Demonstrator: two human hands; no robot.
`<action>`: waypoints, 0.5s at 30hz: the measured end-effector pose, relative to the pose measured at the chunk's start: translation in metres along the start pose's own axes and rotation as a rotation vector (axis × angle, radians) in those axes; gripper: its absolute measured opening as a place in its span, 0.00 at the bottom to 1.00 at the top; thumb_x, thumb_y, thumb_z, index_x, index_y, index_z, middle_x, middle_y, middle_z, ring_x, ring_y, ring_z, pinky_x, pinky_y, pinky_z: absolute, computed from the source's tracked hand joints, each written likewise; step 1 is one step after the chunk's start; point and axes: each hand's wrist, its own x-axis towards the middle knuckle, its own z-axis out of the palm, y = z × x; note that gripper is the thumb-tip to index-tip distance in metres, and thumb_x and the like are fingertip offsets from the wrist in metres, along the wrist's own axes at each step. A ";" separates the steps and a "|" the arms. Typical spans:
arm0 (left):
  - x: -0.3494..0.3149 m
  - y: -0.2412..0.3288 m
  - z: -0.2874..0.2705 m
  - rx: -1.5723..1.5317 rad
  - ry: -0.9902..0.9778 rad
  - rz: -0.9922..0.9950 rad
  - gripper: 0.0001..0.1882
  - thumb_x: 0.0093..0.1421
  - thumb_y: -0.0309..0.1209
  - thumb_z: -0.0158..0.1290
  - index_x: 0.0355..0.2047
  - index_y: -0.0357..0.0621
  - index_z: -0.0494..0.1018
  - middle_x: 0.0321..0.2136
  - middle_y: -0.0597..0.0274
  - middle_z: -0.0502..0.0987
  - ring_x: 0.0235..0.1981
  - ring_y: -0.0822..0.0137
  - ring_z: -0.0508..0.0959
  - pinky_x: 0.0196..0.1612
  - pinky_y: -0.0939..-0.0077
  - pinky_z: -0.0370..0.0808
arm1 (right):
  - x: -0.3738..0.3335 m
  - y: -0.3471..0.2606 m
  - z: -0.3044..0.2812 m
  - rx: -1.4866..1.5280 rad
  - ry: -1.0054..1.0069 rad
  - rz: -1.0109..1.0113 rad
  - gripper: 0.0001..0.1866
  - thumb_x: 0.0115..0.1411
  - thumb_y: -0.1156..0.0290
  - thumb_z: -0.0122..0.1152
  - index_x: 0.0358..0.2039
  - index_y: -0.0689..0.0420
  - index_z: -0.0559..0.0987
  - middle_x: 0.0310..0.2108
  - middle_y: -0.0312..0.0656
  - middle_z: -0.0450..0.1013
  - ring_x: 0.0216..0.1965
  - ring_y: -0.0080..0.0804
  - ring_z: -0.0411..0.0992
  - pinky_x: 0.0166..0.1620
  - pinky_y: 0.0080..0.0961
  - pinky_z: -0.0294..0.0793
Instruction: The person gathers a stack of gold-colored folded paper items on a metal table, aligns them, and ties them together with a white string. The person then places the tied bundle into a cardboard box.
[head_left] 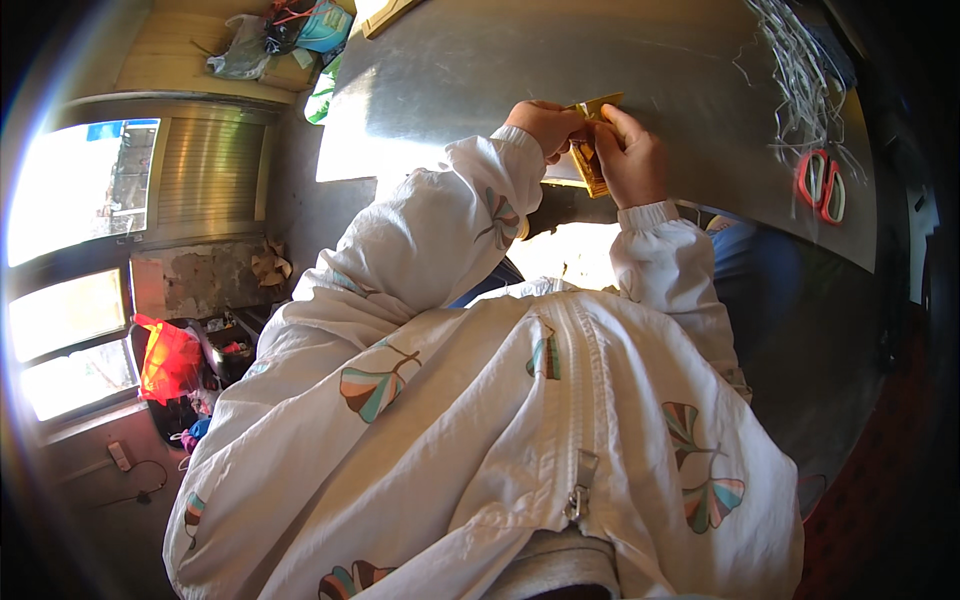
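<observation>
Both my hands meet over the near edge of a shiny metal table (480, 70). My left hand (547, 127) and my right hand (633, 158) pinch a small folded piece of golden-yellow paper (592, 150) between their fingers. The paper stands upright between the two hands, with a flap sticking out at its top. White jacket sleeves with a leaf print cover both forearms.
Red-handled scissors (821, 185) lie on the table to the right, below a heap of thin pale paper strips (800, 70). Bags and cloth (290, 35) sit on a wooden bench at the far left. A red bag (165, 360) and clutter lie by the window.
</observation>
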 end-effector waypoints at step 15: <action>-0.008 -0.011 0.002 -0.107 -0.027 0.103 0.07 0.59 0.28 0.52 0.33 0.36 0.77 0.20 0.69 0.71 0.16 0.80 0.61 0.19 0.86 0.58 | 0.005 -0.006 0.004 0.256 -0.055 0.282 0.18 0.52 0.77 0.59 0.45 0.68 0.74 0.32 0.45 0.79 0.28 0.25 0.77 0.34 0.22 0.76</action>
